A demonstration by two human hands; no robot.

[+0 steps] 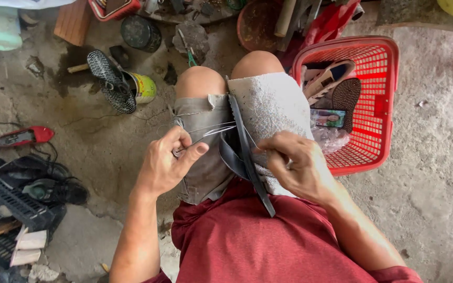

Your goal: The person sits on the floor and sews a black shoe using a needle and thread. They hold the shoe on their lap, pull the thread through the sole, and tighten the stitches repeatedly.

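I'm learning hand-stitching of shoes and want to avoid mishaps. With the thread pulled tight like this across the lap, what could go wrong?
1. The thin pale thread, drawn taut by the left hand, might cut into its fingers or snap.
2. The flat black shoe sole stands on edge on the grey towel, steadied only by the right hand; it could twist or slip sideways.

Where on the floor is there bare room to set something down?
Bare concrete lies right of the red basket, and between the red shoe and the left hand. Crowded: the shoe pile at left, and the top edge around the tin.
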